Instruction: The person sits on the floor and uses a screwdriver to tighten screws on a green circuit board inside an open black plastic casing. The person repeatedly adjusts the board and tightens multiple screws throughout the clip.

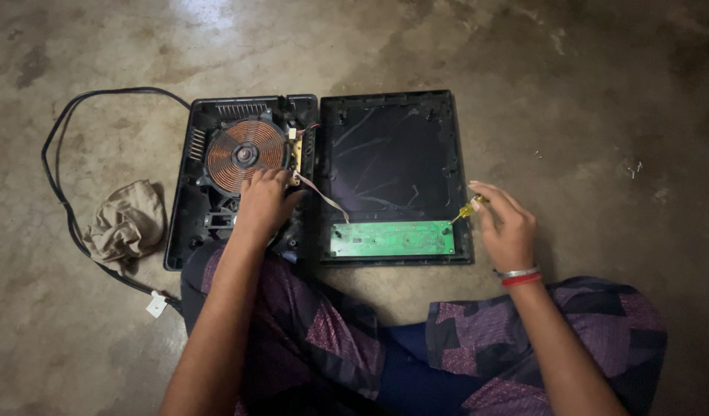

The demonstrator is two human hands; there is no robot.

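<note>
An opened induction cooker lies on the floor in two halves. The black base on the left holds a round copper coil. My left hand rests inside the base just below the coil, fingers curled on the parts there. The lid half lies face down on the right, with a green circuit board along its near edge. A flat ribbon cable joins the halves. My right hand holds a yellow-handled screwdriver, its tip at the right end of the green board.
A black power cord loops over the floor to the left of the base. A crumpled tan cloth lies beside it. I sit cross-legged in purple patterned clothing on a stained concrete floor.
</note>
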